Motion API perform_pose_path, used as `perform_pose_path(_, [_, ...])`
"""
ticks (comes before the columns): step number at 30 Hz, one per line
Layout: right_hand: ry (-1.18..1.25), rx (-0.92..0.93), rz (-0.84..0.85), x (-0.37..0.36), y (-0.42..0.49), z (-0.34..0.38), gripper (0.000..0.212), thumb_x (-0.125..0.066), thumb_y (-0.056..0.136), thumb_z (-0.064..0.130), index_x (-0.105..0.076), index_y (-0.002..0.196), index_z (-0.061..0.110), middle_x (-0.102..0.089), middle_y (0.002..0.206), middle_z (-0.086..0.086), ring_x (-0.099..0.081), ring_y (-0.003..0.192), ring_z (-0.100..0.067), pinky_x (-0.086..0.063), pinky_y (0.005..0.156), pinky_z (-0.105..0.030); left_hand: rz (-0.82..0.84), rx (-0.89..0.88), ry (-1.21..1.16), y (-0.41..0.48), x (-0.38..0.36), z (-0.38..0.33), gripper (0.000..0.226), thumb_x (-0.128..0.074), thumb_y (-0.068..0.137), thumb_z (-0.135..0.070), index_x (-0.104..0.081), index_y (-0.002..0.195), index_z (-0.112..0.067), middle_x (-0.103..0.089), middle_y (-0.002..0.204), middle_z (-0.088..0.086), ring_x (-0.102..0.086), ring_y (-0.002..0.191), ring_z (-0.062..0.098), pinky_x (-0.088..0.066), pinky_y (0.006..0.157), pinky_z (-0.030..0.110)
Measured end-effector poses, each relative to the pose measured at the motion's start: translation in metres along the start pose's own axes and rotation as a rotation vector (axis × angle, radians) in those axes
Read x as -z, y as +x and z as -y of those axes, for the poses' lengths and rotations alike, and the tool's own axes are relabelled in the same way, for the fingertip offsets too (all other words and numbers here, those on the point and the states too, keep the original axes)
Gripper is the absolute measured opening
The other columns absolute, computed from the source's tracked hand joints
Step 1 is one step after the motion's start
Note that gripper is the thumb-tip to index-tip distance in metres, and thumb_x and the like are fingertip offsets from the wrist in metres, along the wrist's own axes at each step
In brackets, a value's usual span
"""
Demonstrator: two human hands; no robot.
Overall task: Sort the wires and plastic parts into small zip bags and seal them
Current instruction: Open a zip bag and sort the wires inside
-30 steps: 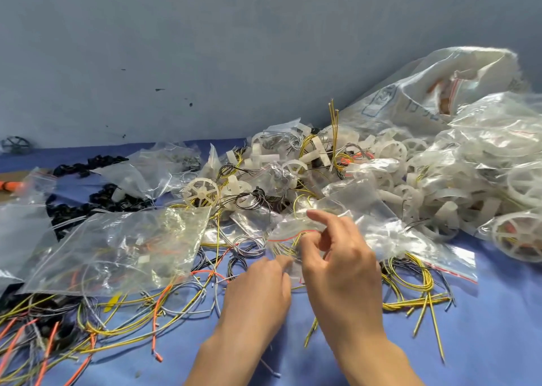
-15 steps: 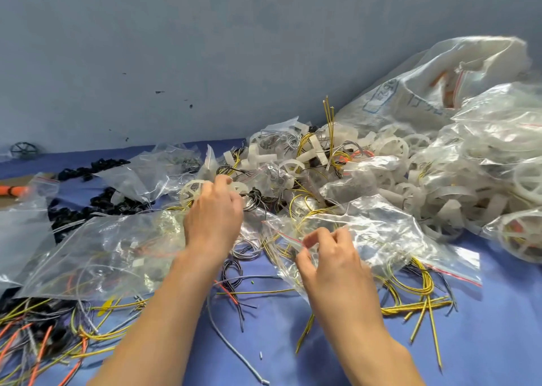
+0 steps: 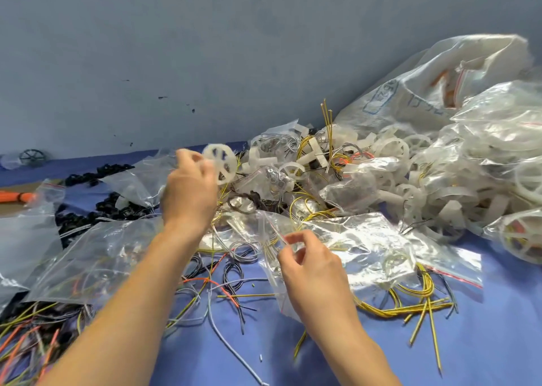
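White wheel (image 3: 220, 162) pinched in left fingers (image 3: 189, 159), beyond bag (image 3: 355, 239).

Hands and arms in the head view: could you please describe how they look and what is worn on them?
The left hand and right hand are bare, without gloves. Both forearms are uncovered to the frame's edge: no sleeve, watch or bracelet shows. The left hand is motion-blurred, so rings there cannot be ruled out.

We find blue marks on the white sack (image 3: 484, 60): a boxed stamp (image 3: 380, 96) and loose strokes (image 3: 422, 104), too blurred for us to read.
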State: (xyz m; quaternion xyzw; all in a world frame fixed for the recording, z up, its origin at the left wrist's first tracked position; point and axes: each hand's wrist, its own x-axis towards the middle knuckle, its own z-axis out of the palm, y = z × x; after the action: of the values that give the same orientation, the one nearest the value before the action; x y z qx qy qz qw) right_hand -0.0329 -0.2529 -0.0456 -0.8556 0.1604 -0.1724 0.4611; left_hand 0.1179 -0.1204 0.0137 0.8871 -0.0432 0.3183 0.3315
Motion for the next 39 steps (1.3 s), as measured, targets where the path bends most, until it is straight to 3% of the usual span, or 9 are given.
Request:
perform_pose_path(3, [0.018, 0.016, -0.037, -0.004, -0.002, 0.004, 0.015, -0.048, 0.092, 0.031, -0.055, 0.105, 0.031, -0.066, 0.092, 0.003, -0.059, 0.091, -0.021, -0.046, 0.080, -0.037, -0.029, 0.417, -0.826, -0.038, 0.035, 0.004, 0.016, -0.043, 0.101, -0.027, -0.055, 0.092, -0.020, -0.056, 0.069, -0.006, -0.054, 0.056, 0.010, -0.044, 0.051, 0.027])
perform_pose_path(7, [0.049, 0.017, -0.119, -0.007, -0.007, 0.008, 0.012, -0.050, 0.093, 0.032, -0.057, 0.102, 0.030, -0.065, 0.087, 0.005, -0.058, 0.085, -0.021, -0.042, 0.072, -0.035, 0.573, 0.842, -1.480, -0.090, 0.053, 0.001, 0.032, -0.051, 0.093, -0.012, -0.061, 0.063, -0.010, -0.056, 0.064, 0.004, -0.054, 0.054, 0.011, -0.052, 0.048, 0.020])
perform_pose_path(14, [0.007, 0.159, -0.206, -0.007, -0.027, 0.010, 0.008, -0.051, 0.095, 0.037, -0.054, 0.091, 0.031, -0.062, 0.085, 0.012, -0.056, 0.077, -0.013, -0.038, 0.066, -0.034, 0.632, 0.543, -0.897, -0.117, 0.046, 0.012, 0.021, -0.043, 0.102, -0.012, -0.061, 0.106, -0.002, -0.061, 0.070, 0.010, -0.051, 0.043, 0.010, -0.043, 0.036, 0.020])
perform_pose_path(19, [-0.160, 0.379, -0.281, -0.012, -0.045, 0.021, 0.012, -0.050, 0.094, 0.041, -0.056, 0.094, 0.030, -0.056, 0.085, 0.011, -0.059, 0.070, -0.016, -0.045, 0.057, -0.035, 0.583, 0.132, -0.648, -0.128, 0.053, 0.017, 0.016, -0.052, 0.099, -0.018, -0.067, 0.100, -0.023, -0.070, 0.068, -0.001, -0.051, 0.045, 0.006, -0.041, 0.043, 0.019])
perform_pose_path(26, [-0.269, 0.493, -0.275, -0.022, -0.066, 0.034, 0.012, -0.052, 0.092, 0.044, -0.056, 0.093, 0.033, -0.062, 0.082, 0.014, -0.062, 0.062, -0.012, -0.044, 0.046, -0.030, 0.835, 0.458, -0.822, -0.121, 0.046, 0.006, 0.043, -0.035, 0.091, 0.007, -0.055, 0.059, -0.014, -0.044, 0.043, -0.003, -0.034, 0.037, 0.007, -0.022, 0.041, 0.015])
perform_pose_path(28, [-0.248, 0.485, -0.275, -0.024, -0.068, 0.036, 0.013, -0.050, 0.091, 0.044, -0.057, 0.092, 0.033, -0.064, 0.081, 0.015, -0.062, 0.064, -0.010, -0.043, 0.048, -0.030, 0.955, 0.465, -0.934, -0.120, 0.048, 0.003, 0.048, -0.029, 0.087, 0.014, -0.064, 0.064, -0.009, -0.058, 0.057, 0.006, -0.053, 0.052, 0.011, -0.040, 0.048, 0.021])
perform_pose_path(30, [-0.237, 0.480, -0.298, -0.023, -0.068, 0.039, 0.013, -0.050, 0.090, 0.043, -0.056, 0.090, 0.032, -0.063, 0.076, 0.015, -0.059, 0.064, -0.010, -0.037, 0.048, -0.027, 1.049, 0.452, -1.045, -0.115, 0.047, 0.001, 0.042, -0.029, 0.089, 0.017, -0.069, 0.088, 0.004, -0.065, 0.092, 0.032, -0.063, 0.089, 0.031, -0.053, 0.083, 0.040])
perform_pose_path(33, [-0.204, 0.469, -0.280, -0.020, -0.069, 0.041, 0.016, -0.046, 0.090, 0.045, -0.056, 0.094, 0.034, -0.064, 0.078, 0.015, -0.059, 0.065, -0.011, -0.037, 0.050, -0.029, 1.191, 0.413, -1.170, -0.111, 0.045, -0.005, 0.033, -0.037, 0.093, 0.011, -0.052, 0.121, 0.019, -0.048, 0.129, 0.042, -0.043, 0.128, 0.052, -0.029, 0.110, 0.057])
perform_pose_path(39, [-0.132, 0.385, -0.168, -0.015, -0.068, 0.034, 0.021, -0.043, 0.088, 0.052, -0.052, 0.092, 0.034, -0.066, 0.080, 0.013, -0.060, 0.072, -0.013, -0.044, 0.063, -0.033, 1.258, 0.451, -1.154, -0.123, 0.035, -0.023, 0.025, -0.054, 0.089, -0.011, -0.064, 0.103, 0.007, -0.061, 0.101, 0.025, -0.062, 0.099, 0.028, -0.048, 0.085, 0.034])
